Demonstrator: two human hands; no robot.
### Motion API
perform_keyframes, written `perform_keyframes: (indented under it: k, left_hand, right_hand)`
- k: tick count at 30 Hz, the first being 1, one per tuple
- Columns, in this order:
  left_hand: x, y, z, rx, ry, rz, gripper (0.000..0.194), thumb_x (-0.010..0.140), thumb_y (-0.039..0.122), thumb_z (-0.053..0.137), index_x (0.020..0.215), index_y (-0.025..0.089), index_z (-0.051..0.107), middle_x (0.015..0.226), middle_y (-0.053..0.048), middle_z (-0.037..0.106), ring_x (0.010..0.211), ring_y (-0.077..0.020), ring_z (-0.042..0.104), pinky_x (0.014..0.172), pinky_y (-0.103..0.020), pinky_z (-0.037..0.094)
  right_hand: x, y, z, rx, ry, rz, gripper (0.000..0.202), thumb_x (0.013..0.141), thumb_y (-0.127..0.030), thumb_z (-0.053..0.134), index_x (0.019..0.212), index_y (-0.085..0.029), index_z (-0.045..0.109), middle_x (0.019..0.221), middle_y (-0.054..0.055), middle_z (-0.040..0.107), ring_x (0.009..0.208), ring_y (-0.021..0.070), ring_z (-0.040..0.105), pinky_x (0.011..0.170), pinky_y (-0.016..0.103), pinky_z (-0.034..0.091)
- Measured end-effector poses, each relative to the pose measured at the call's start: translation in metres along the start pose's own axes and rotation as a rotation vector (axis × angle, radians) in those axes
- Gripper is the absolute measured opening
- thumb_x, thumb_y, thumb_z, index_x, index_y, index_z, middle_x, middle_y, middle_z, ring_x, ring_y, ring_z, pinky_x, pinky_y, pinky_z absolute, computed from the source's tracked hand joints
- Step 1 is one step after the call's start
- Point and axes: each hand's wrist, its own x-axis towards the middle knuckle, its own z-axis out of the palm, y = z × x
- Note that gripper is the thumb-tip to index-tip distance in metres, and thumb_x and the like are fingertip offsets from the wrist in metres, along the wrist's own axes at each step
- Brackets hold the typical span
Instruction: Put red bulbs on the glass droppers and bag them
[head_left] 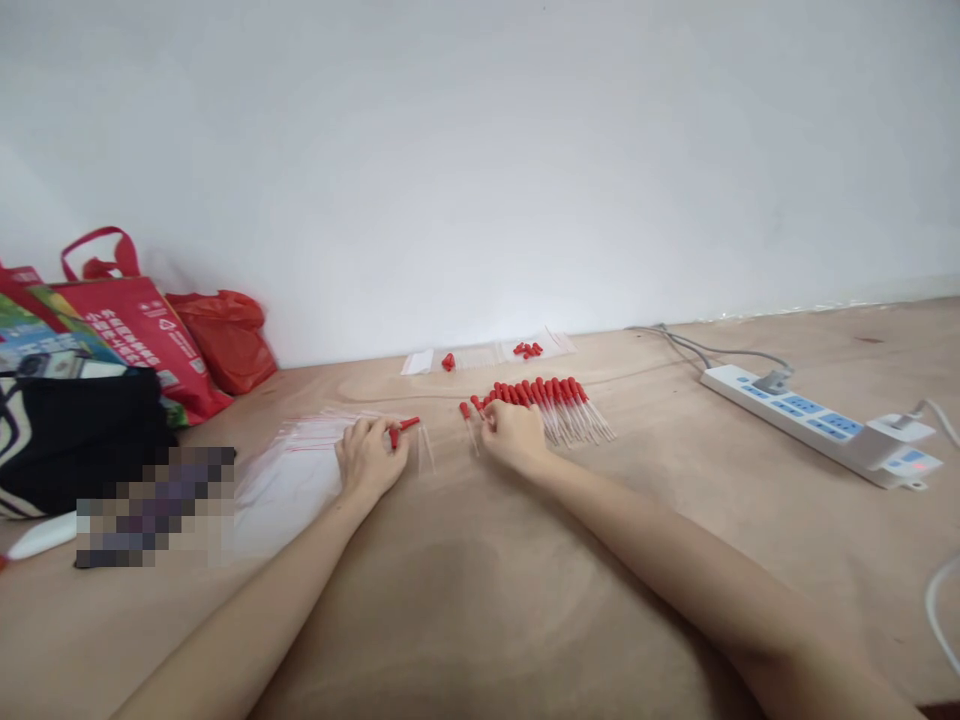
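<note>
My left hand (369,458) rests on the wooden table (465,590), its fingers closed on a red-capped clear dropper (401,430). Under and to the left of it lies a stack of clear zip bags (292,470) with red seal lines. My right hand (514,435) lies fingers down on the left end of a row of several red-capped droppers (559,405), touching one of them. A single dropper (467,420) lies just left of that hand. Whether the right hand grips anything is hidden by its fingers.
Small clear bags with loose red caps (529,349) lie by the wall. A white power strip (825,425) with grey cables sits at the right. Red shopping bags (150,330), a red plastic bag (225,340) and a black bag (75,440) crowd the left.
</note>
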Motion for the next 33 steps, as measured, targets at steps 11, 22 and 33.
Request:
perform_keyframes:
  k: [11, 22, 33]
  left_hand:
    - [0.009, -0.014, 0.024, -0.143, -0.138, 0.223, 0.03, 0.077, 0.022, 0.041, 0.099, 0.016, 0.06, 0.087, -0.007, 0.06, 0.084, -0.0222, 0.054, 0.079, -0.035, 0.043]
    - [-0.003, 0.018, 0.014, -0.355, -0.139, 0.355, 0.022, 0.078, 0.018, 0.039, 0.091, 0.015, 0.057, 0.083, -0.006, 0.059, 0.078, -0.018, 0.056, 0.07, -0.029, 0.047]
    - [-0.008, 0.015, 0.013, -0.307, -0.215, 0.318, 0.013, 0.076, 0.025, 0.048, 0.076, 0.017, 0.058, 0.072, -0.004, 0.055, 0.069, -0.0175, 0.055, 0.065, -0.029, 0.045]
  right_hand:
    - [0.003, -0.011, 0.02, -0.146, -0.054, 0.018, 0.026, 0.078, -0.029, 0.039, 0.094, -0.012, 0.05, 0.079, 0.012, 0.065, 0.074, 0.023, 0.06, 0.075, 0.036, 0.024]
    - [-0.017, -0.032, 0.021, -0.103, -0.139, -0.161, 0.03, 0.079, -0.04, 0.038, 0.085, -0.016, 0.056, 0.084, 0.009, 0.066, 0.08, 0.0212, 0.058, 0.079, 0.038, 0.022]
    - [-0.021, -0.031, 0.024, -0.125, -0.075, -0.138, 0.029, 0.08, -0.034, 0.038, 0.095, -0.012, 0.05, 0.092, 0.013, 0.061, 0.082, 0.022, 0.056, 0.075, 0.037, 0.026]
